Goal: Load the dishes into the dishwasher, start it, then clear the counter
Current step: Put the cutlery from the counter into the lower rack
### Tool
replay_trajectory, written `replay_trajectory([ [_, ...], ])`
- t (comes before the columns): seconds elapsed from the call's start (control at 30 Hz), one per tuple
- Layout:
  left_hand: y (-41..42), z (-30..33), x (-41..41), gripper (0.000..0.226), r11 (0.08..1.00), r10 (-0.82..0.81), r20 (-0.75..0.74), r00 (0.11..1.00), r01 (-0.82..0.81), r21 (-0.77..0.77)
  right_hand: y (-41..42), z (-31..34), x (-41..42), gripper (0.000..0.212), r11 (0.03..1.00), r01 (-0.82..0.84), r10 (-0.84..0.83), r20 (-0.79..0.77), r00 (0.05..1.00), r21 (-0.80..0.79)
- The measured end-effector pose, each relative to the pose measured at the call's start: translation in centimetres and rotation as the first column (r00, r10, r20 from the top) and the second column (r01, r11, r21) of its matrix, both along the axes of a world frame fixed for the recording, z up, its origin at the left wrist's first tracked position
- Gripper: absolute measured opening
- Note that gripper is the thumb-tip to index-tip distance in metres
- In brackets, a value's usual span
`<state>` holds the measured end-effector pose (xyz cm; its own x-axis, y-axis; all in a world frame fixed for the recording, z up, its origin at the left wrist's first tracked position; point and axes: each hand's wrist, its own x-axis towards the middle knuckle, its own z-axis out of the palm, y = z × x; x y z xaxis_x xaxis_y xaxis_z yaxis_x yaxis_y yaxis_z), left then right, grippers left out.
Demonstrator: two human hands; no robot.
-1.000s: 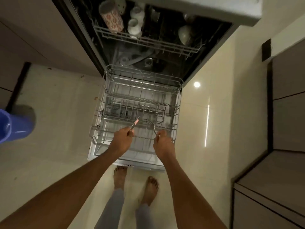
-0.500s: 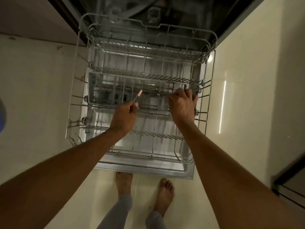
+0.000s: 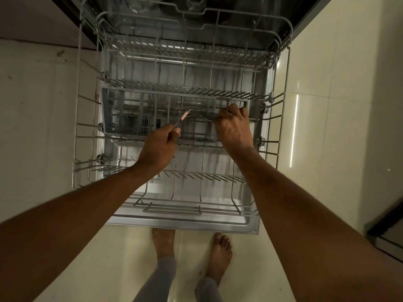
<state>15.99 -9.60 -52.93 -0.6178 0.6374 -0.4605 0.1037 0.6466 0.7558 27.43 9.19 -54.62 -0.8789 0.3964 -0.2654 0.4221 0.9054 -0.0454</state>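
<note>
Both hands are closed on cutlery over the pulled-out lower rack [image 3: 283,118]. The left hand [image 3: 158,147] pinches the handle of a small utensil [image 3: 185,115] with a pinkish stretch along it; its tip points up and away over the cutlery basket [image 3: 135,114]. The right hand [image 3: 234,127] is curled around one or more thin metal pieces, probably forks or spoons [image 3: 201,117], whose bent ends stick out to the left toward the other utensil; the dim light makes their kind hard to tell.

Compared with a second ago, the view has dropped closer to the rack and both hands have moved forward from its near edge to hover above the middle, right at the basket. The right hand, which half a second ago was gripping the basket's far rim, now sits slightly lower with the metal pieces showing beside it. That suggests the cutlery is about to be dropped into the basket slots, an early step in loading.

The basket lies across the rack's middle and looks empty, apart from its dark slotted dividers. The rack itself holds no plates or bowls; only bare rows of tines show. It rests on the open dishwasher door [image 3: 187,223], its far end at the dark tub [image 3: 218,16]. Beyond the door edge the person's bare feet [image 3: 163,245] stand on the pale tiled floor [image 3: 327,149].
</note>
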Motion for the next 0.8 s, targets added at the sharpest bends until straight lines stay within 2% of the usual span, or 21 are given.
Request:
replay_trajectory([
  [0.17, -0.5, 0.1, -0.4, 0.031, 0.999, -0.031, -0.009, 0.999, 0.031, -0.009, 0.0, 0.0, -0.6, 0.047, 0.999, -0.035, 0.034, 0.041, 0.999, 0.005],
  [0.4, -0.3, 0.7, 0.2, 0.03, 0.999, -0.051, -0.034, 0.998, 0.051, -0.002, -0.2, -0.4, -0.3, 0.043, 1.0, 0.021, -0.021, 0.0, 1.0, 0.022],
  [0.5, 0.0, 0.9, 0.6, 0.027, 0.998, -0.056, -0.079, 0.995, 0.055, -0.014, -0.4, -0.5, -0.2, 0.036, 0.994, 0.092, -0.096, -0.059, 0.994, -0.061],
  [0.63, 0.7, 1.9, 1.3, 0.013, 0.995, -0.093, -0.173, 0.981, 0.087, -0.04, -0.5, 0.1, 1.8, 0.035, 0.964, 0.17, -0.225, -0.284, 0.932, -0.205],
  [0.73, 0.9, 2.7, 1.4, 0.014, 0.973, -0.23, -0.227, 0.946, 0.229, -0.033, -0.9, 1.7, 3.7, 0.039, 0.898, 0.288, -0.401, -0.351, 0.846, -0.334],
  [0.8, 1.1, 2.8, 1.3, 0.015, 0.935, -0.351, -0.264, 0.898, 0.352, -0.047, -1.0, 2.4, 4.9, 0.05, 0.881, 0.289, -0.413, -0.31, 0.856, -0.375],
])
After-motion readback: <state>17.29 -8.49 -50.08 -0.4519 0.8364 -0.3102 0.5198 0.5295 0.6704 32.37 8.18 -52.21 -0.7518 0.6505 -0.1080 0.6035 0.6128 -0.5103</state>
